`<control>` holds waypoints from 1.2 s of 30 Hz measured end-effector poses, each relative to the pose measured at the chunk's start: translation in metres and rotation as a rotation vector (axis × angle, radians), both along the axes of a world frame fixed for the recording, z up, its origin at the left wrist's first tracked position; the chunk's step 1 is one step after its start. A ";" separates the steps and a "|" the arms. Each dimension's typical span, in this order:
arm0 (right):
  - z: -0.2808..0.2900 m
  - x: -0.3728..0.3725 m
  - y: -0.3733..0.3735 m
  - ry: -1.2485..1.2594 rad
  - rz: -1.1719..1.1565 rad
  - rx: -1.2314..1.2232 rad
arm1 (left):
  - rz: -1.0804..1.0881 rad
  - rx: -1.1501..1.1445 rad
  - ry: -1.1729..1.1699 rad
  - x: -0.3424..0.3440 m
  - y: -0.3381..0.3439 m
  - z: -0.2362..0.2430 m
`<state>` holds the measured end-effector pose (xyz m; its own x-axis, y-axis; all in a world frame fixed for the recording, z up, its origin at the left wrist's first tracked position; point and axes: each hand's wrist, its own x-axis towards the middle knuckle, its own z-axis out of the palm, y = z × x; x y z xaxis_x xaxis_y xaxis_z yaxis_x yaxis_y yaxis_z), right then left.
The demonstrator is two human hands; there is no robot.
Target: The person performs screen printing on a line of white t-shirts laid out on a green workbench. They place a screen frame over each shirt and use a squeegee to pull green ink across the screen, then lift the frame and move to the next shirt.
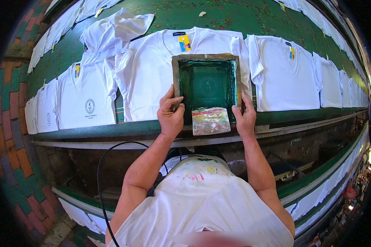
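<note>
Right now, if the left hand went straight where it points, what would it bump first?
Probably the brown frame, at its left side; the left hand seems to touch it, though depth is unclear.

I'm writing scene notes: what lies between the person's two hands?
In the head view, a frame with green mesh and a paint-smeared block lie there.

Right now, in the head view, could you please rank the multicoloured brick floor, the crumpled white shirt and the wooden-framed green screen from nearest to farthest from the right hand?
1. Wooden-framed green screen: at the right hand, which holds its right side.
2. Crumpled white shirt: farther off, toward the upper left.
3. Multicoloured brick floor: farthest, at the far left.
</note>
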<state>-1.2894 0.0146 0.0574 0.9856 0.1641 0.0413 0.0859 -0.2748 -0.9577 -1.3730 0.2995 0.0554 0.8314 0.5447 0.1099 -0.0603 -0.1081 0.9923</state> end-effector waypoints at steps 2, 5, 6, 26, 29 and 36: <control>-0.002 0.000 0.000 0.016 -0.016 0.035 | 0.005 0.003 -0.005 0.001 0.000 -0.001; -0.003 -0.001 -0.001 0.016 -0.034 0.026 | 0.007 -0.002 0.030 0.000 0.000 -0.002; -0.003 -0.001 -0.001 0.017 -0.039 0.022 | 0.007 0.002 0.039 -0.001 0.000 -0.002; 0.016 0.007 0.002 0.160 -0.062 0.050 | -0.016 0.073 -0.013 0.005 0.001 -0.003; 0.042 0.000 -0.002 -0.245 -0.001 -0.152 | -0.020 -0.050 0.023 0.006 0.001 0.007; 0.101 -0.046 0.011 -0.579 0.523 -0.546 | -0.377 1.144 0.213 0.016 0.060 0.059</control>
